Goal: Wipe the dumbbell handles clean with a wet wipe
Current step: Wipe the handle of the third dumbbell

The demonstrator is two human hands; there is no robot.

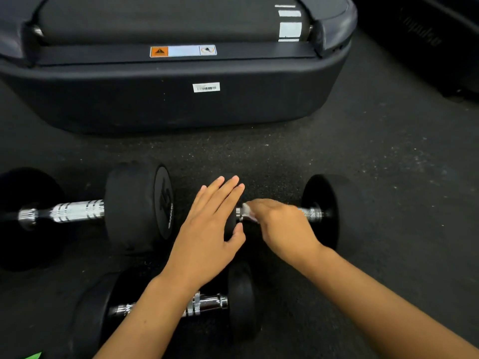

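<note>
On dark speckled rubber floor (pixel 375 156), before the rear end of a black treadmill (pixel 168 99) bearing an orange warning label and a barcode sticker: three dumbbells, black round heads, chromed handles with knurled bands.

Item 1, right dumbbell (pixel 324 211): lies crosswise on the floor; right head fully visible, left head mostly covered by the left hand. Handle bright chrome, its middle hidden under the right hand, collar ends showing on both sides.

Item 2, left dumbbell (pixel 134 206): lies crosswise, well apart from both hands; handle bare and shiny; numerals on the head face, blurred.

Item 3, near dumbbell (pixel 241 299): closest to the camera, the left forearm crossing over its handle.

Item 4, wet wipe (pixel 247 211): small white wad, pressed on the handle of item 1 near its left collar.

Left hand (pixel 210 229): flat, fingers extended, laid against the left head of item 1, gripping nothing.

Right hand (pixel 282 226): fingers curled down over the handle, closed around the wipe.
</note>
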